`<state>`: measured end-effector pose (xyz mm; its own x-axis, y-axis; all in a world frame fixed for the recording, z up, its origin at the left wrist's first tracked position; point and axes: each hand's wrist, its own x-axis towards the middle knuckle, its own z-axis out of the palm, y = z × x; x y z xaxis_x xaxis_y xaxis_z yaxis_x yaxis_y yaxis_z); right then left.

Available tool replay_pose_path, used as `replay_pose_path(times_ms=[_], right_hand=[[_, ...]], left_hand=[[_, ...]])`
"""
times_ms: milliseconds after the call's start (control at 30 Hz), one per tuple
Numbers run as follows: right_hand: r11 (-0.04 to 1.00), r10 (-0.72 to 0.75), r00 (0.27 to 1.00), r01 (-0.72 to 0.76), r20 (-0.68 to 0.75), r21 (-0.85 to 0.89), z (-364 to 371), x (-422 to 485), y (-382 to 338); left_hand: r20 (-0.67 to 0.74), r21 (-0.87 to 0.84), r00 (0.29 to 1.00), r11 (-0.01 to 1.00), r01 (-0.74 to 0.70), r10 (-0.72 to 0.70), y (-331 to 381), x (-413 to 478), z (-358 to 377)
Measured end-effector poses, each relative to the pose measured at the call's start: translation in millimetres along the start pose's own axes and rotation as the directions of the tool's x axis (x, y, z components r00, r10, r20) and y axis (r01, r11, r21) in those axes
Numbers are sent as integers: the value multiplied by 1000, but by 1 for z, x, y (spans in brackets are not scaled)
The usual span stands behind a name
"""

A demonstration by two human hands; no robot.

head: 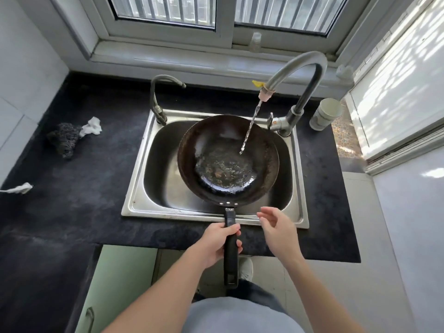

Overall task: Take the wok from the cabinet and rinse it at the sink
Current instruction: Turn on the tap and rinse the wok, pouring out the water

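Now the wok (228, 159) sits over the steel sink (144, 164), water from the tall faucet (298, 75) on the far right running into it. Left hand (216, 243) clamps around its black handle (231, 251); right hand (276, 229) hovers just beside, fingers loose and apart, holding nothing.

barred window (168, 10) above black countertop (72, 193); white tiled walls (26, 68); pale floor tiles (271, 270); sunlight patches on right wall (394, 78).

Left hand (217, 245) grips the wok (228, 162); right hand (276, 230) hovers, fingers (269, 210) relaxed.
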<state>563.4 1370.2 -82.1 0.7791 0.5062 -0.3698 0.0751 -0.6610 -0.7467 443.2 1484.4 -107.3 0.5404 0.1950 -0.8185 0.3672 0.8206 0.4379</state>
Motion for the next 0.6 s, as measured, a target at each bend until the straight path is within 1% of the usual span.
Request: replay_pose_path(times_ms=[67,133,167,200,267,300,367,433,467,533,567,600], right_hand=[[1000,11,1000,-11,-18,0,3,-10,4],[999,47,999,-47,10,19,5,-23,5],[995,86,995,-88,55,44,8,-30,5],[989,133,983,-140,130,50,11,-37,4],[976,204,932,-218,299,12,22,-48,4],[972,217,907,-235,361,6,28,-53,3],[966,218,883,-256,417,37,43,-59,6],[947,239,864,-309,442,92,55,-62,5],[910,266,849,-377,456,172,60,-61,2],[758,352,810,-541,469,364,69,-61,-7],[709,396,803,-576,445,408,74,-61,-10],[719,424,816,-567,394,401,77,-60,-11]], left_hand=[[-2,-6,1000,1000,-3,3,0,0,-1],[13,-22,1000,1000,-4,4,0,0,-2],[18,-13,1000,1000,-6,6,1,-1,-3],[16,10,1000,1000,-8,8,3,-1,-3],[8,62,1000,998,-12,12,5,-1,-3],[8,65,1000,998,-13,12,6,-1,-3],[17,60,1000,998,-16,15,6,-2,-4],[15,97,1000,995,-19,18,6,-1,-5],[12,108,1000,994,-17,16,5,0,-6],[7,107,1000,994,0,-1,5,1,-6],[2,117,1000,993,7,-7,4,1,-5],[-5,134,1000,991,10,-9,3,0,-5]])
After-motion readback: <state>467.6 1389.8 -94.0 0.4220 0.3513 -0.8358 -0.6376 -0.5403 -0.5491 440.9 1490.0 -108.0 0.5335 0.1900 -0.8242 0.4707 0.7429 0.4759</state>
